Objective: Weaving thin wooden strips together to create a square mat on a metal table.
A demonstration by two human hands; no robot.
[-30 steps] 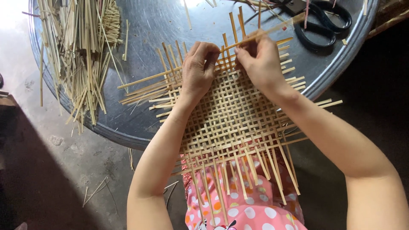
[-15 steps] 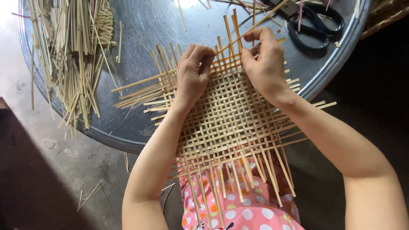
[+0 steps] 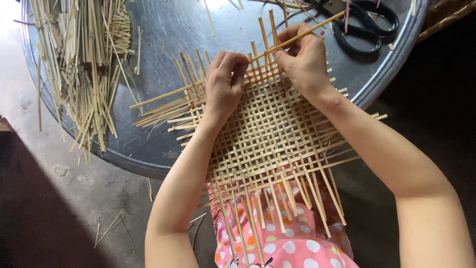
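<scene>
Resting under both hands — woven mat [image 3: 270, 134]

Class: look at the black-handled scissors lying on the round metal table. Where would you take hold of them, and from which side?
Grip the black-handled scissors by their two looped handles, which lie open and uppermost on the round metal table. Probably come from above, on the right hand's side; the blade end is hidden among strips at the frame's edge.
</scene>
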